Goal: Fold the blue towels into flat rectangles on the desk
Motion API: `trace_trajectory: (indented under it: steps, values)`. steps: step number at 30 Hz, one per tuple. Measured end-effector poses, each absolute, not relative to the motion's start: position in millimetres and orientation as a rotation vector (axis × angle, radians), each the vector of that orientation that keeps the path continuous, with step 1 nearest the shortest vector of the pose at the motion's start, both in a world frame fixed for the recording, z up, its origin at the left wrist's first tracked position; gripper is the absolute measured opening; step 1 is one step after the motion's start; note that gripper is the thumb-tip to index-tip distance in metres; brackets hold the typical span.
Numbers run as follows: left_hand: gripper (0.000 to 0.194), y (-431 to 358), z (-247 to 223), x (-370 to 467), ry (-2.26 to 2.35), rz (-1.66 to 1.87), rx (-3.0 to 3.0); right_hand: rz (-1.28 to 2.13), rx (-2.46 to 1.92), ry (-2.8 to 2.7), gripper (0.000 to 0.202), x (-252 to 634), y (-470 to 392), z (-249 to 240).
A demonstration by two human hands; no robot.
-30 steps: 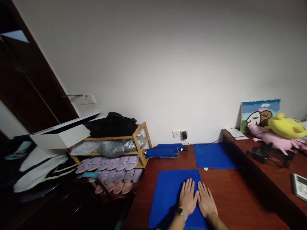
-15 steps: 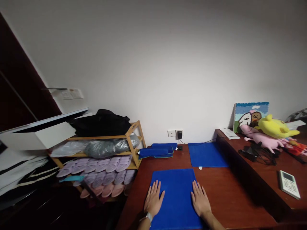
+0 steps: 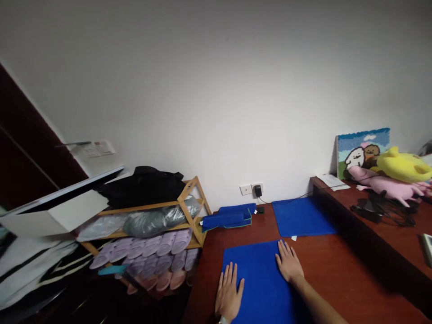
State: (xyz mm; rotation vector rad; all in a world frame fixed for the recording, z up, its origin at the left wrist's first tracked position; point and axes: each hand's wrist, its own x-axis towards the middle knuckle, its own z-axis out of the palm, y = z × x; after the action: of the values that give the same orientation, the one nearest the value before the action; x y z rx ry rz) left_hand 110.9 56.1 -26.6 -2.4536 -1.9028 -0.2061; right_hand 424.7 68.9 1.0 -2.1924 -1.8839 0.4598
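A blue cloth (image 3: pixel 261 279) lies spread flat on the reddish-brown wooden table (image 3: pixel 340 265), its near end running out of the frame. My left hand (image 3: pixel 230 290) rests flat on its left edge, fingers stretched out. Near the cloth's far right corner lies my right hand (image 3: pixel 290 261), palm down with the fingers extended. Neither hand grips anything. Behind, to the right, is a second flat blue cloth (image 3: pixel 303 217) with a small white tag. Folded blue cloths (image 3: pixel 227 217) with green edging are stacked at the far left of the table.
A wooden rack (image 3: pixel 194 207) with lilac slippers (image 3: pixel 165 243) and a black bag (image 3: pixel 145 186) stands left. On the raised shelf at right are plush toys (image 3: pixel 381 184), a picture (image 3: pixel 362 153) and a black cable (image 3: pixel 388 209). A plug (image 3: pixel 258 191) sits in the wall socket.
My right hand has slid forward along the cloth's right edge to its far corner. My left hand stays on the left edge, slightly nearer me. The camera view has tilted and shifted.
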Motion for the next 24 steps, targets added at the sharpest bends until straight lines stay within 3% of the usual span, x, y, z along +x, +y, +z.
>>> trace_trajectory:
  steps: [10,13,16,24]
  values:
    - [0.065,55,-19,109,-1.852,-0.122,-2.451,0.459,-2.154,-1.851,0.072,428,69,-10]
    - [0.063,55,-12,120,-1.702,-0.243,-2.435,0.461,-2.136,-1.843,0.072,428,71,-12]
    - [0.06,57,-1,164,-1.614,-0.381,-2.496,0.462,-2.129,-1.852,0.071,428,71,-13]
    - [0.062,88,-6,297,-1.604,-0.281,-2.908,0.425,-2.144,-1.945,0.068,431,73,-21]
